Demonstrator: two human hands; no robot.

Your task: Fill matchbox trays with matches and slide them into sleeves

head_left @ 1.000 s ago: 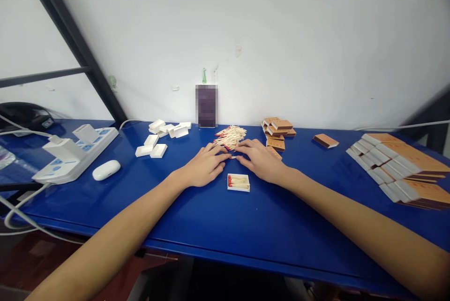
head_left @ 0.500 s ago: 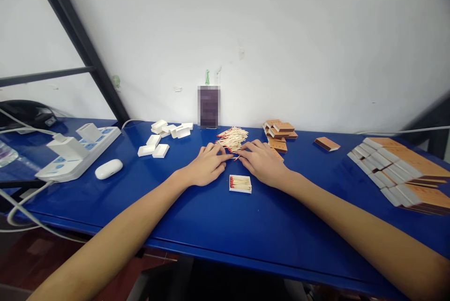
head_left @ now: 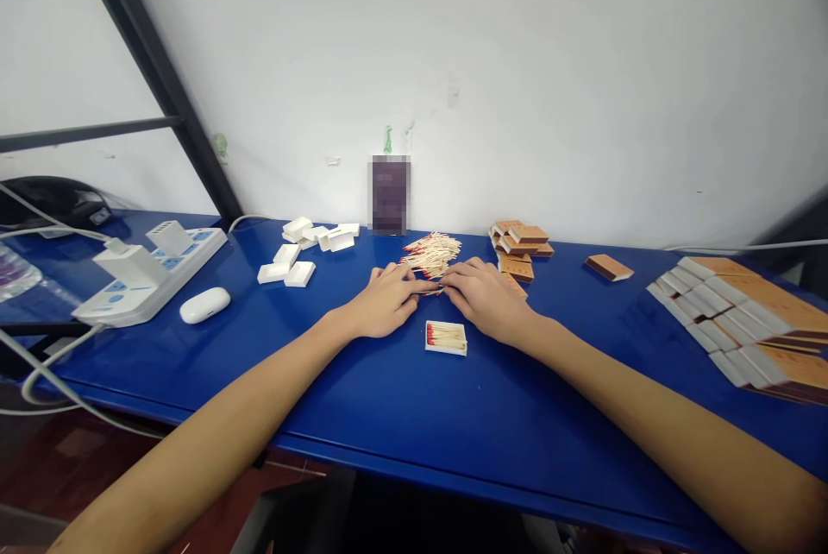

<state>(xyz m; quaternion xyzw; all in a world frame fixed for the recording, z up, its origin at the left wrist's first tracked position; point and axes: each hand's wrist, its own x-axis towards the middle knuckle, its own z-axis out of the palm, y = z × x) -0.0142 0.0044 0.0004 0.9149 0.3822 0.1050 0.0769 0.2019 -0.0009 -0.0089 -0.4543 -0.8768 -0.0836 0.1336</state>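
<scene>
My left hand (head_left: 386,302) and my right hand (head_left: 484,299) meet fingertip to fingertip low over the blue table. A few loose matches (head_left: 429,292) lie at the fingertips, partly covered by them. The fingers of both hands are bent and closed in around these matches; the exact grip is hard to make out. Just beyond the hands spreads a heap of red-tipped matches (head_left: 432,252). Nearer to me, a white matchbox tray (head_left: 446,352) holds a row of matches, their red heads to the left.
Empty white trays (head_left: 298,274) lie at the left back. Brown matchbox sleeves (head_left: 527,234) are piled right of the heap, with a single matchbox (head_left: 609,267) farther right. Stacked matchboxes (head_left: 743,312) stand at far right. A power strip (head_left: 146,295) and white earbud case (head_left: 205,305) are left.
My left fingertips have come across to the right, up against my right fingertips, over the loose matches. The whole view has shifted slightly; the filled tray stays put.
</scene>
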